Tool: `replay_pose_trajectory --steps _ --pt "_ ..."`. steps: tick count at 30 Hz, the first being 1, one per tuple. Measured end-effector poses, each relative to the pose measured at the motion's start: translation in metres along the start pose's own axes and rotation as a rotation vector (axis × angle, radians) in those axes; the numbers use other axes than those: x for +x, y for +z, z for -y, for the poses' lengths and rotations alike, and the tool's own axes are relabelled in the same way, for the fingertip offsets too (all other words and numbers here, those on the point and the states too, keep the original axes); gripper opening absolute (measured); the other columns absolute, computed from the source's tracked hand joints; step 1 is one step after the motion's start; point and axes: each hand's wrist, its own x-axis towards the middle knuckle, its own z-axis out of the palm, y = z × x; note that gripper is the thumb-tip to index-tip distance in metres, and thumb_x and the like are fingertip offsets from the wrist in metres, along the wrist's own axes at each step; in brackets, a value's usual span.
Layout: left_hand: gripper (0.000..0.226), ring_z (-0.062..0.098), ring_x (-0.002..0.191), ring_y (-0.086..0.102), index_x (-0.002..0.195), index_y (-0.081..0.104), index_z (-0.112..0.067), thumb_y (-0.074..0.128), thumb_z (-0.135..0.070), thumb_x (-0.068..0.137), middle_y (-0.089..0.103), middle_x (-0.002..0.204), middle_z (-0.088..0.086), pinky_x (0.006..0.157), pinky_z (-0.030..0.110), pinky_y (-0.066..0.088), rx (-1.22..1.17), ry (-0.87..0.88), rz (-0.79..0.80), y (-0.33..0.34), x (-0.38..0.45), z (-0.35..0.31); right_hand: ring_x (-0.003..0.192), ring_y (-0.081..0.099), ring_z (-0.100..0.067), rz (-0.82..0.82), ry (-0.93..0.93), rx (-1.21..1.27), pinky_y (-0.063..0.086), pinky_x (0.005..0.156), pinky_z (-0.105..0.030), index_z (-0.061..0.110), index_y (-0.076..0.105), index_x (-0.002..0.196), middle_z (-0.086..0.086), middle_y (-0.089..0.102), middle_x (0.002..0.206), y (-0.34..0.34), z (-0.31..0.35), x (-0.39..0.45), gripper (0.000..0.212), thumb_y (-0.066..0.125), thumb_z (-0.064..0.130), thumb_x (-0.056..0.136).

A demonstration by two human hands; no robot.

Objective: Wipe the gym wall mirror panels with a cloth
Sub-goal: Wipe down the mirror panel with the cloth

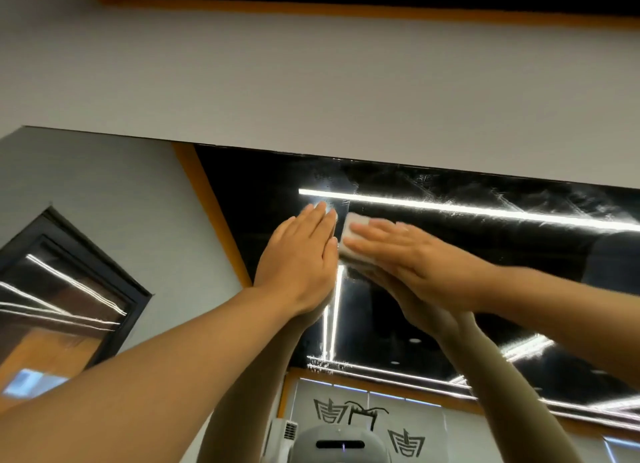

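R hand (412, 254) flat, fingers straight, pressing white folded cloth (353, 235) on dark wall mirror panel (485, 254) nr its top edge; L hand (301, 254) flat, released, just beside; smeared glass lies to R, so R hand nearer.

White cloth (353, 235) against a dark, near-black mirror (450, 289) crossed by bright white light streaks and pale smear marks. Plain light grey wall (311, 81) above, edged far up by an orange band (346, 10) under black. To the left a black-framed window (69, 282) with brown and white reflections; near the bottom, black angular characters on white blinds (408, 424).
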Motion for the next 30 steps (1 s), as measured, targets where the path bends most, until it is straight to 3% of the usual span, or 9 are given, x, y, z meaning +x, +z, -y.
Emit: replay_pose_trajectory --steps 5,9,12,16,18,20,23,28,30 --pt "0.053 0.001 0.150 -0.002 0.158 0.013 -0.025 0.020 -0.036 0.107 0.007 0.165 -0.011 0.122 0.023 -0.004 -0.058 -0.014 -0.030 0.006 -0.001 0.001 0.145 0.024 -0.022 -0.178 0.221 -0.075 0.014 0.115 -0.034 0.025 0.030 0.154 -0.002 0.028 0.160 -0.021 -0.024 0.083 0.047 0.031 0.017 0.108" --pt "0.068 0.002 0.150 0.001 0.157 0.016 -0.025 0.011 -0.043 0.092 0.011 0.165 -0.010 0.122 0.022 -0.003 -0.110 -0.022 -0.043 0.007 -0.002 0.001 0.143 0.023 -0.028 -0.185 0.353 -0.124 0.016 0.113 -0.039 0.021 0.026 0.154 -0.004 0.026 0.160 -0.023 -0.025 0.112 0.048 0.032 0.016 0.107" --pt "0.068 0.006 0.151 0.003 0.157 0.019 -0.021 0.012 -0.040 0.092 0.014 0.165 -0.005 0.123 0.024 -0.003 -0.129 -0.051 -0.075 0.005 -0.003 0.002 0.144 0.023 -0.025 -0.176 0.279 -0.031 0.013 0.115 -0.033 0.026 0.028 0.154 -0.001 0.028 0.158 -0.015 -0.009 0.087 0.048 0.032 0.016 0.107" --pt "0.049 0.007 0.150 0.006 0.156 0.025 -0.018 0.025 -0.026 0.108 0.018 0.164 -0.003 0.117 0.019 -0.002 -0.208 -0.125 -0.091 -0.004 -0.009 -0.001 0.144 -0.009 0.008 -0.062 0.026 -0.055 -0.018 0.105 -0.003 0.054 0.014 0.147 0.033 0.003 0.155 0.015 0.030 0.009 0.049 0.017 0.037 0.102" --pt "0.048 0.007 0.150 0.007 0.155 0.026 -0.017 0.028 -0.023 0.108 0.019 0.164 -0.003 0.118 0.019 0.000 -0.233 -0.132 -0.073 -0.007 -0.011 0.000 0.133 -0.031 0.017 0.127 -0.017 -0.049 -0.028 0.100 -0.005 0.067 0.001 0.140 0.047 -0.019 0.145 0.021 0.058 -0.031 0.046 0.004 0.042 0.102" --pt "0.047 0.006 0.150 0.007 0.155 0.027 -0.017 0.029 -0.022 0.108 0.020 0.164 -0.004 0.118 0.019 0.000 -0.257 -0.132 -0.054 -0.008 -0.009 0.002 0.132 -0.035 0.017 0.247 -0.071 -0.027 -0.029 0.102 -0.008 0.070 -0.002 0.137 0.049 -0.023 0.143 0.020 0.070 -0.053 0.045 0.000 0.050 0.097" --pt "0.047 0.005 0.151 0.006 0.155 0.026 -0.017 0.030 -0.022 0.108 0.018 0.164 -0.005 0.117 0.017 -0.002 -0.247 -0.112 -0.007 -0.010 -0.008 0.006 0.139 -0.026 0.014 0.253 -0.103 -0.056 -0.023 0.108 -0.012 0.065 0.004 0.141 0.045 -0.016 0.149 0.012 0.058 -0.047 0.049 0.004 0.054 0.094" --pt "0.049 0.005 0.151 0.003 0.155 0.025 -0.018 0.032 -0.021 0.107 0.015 0.165 -0.005 0.117 0.016 -0.004 -0.215 -0.086 0.005 -0.011 -0.009 0.008 0.150 0.014 -0.008 -0.108 0.084 -0.007 0.004 0.118 -0.023 0.037 0.026 0.150 0.014 0.021 0.160 -0.005 -0.004 0.010 0.048 0.025 0.032 0.103" --pt "0.049 0.006 0.151 0.004 0.155 0.026 -0.018 0.033 -0.020 0.107 0.016 0.164 -0.005 0.119 0.019 -0.002 -0.210 -0.090 -0.002 -0.011 -0.010 0.008 0.141 0.033 -0.022 -0.197 0.184 0.029 0.018 0.112 -0.028 0.024 0.043 0.148 -0.002 0.040 0.153 -0.012 -0.013 0.028 0.047 0.030 0.026 0.103"
